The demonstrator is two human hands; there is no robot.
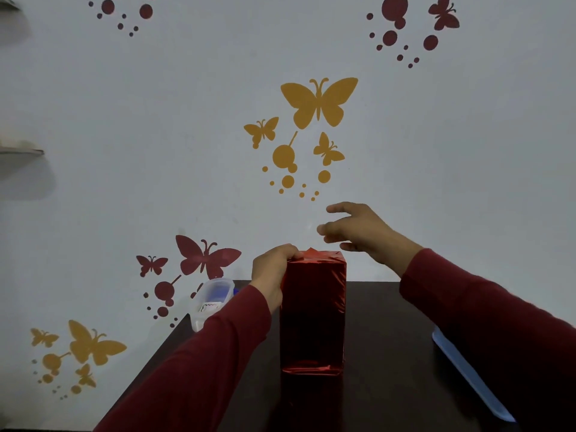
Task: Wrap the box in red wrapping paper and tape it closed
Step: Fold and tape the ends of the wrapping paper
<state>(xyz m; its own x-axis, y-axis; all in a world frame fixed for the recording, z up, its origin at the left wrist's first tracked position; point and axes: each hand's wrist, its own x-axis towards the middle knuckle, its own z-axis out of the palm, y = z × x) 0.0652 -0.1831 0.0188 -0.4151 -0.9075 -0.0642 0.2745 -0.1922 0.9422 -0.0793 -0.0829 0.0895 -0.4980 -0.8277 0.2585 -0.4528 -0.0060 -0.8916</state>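
Observation:
A tall box covered in shiny red wrapping paper stands upright on the dark table. A small point of folded paper sticks up at its top far edge. My left hand grips the box's upper left corner and presses the paper there. My right hand hovers above and behind the box's top right, fingers spread, touching nothing. Both arms wear dark red sleeves. No tape is visible in either hand.
A clear plastic container with a lid sits at the table's far left corner, close to the wall. A flat blue object lies along the right side under my right arm. The wall behind carries butterfly stickers.

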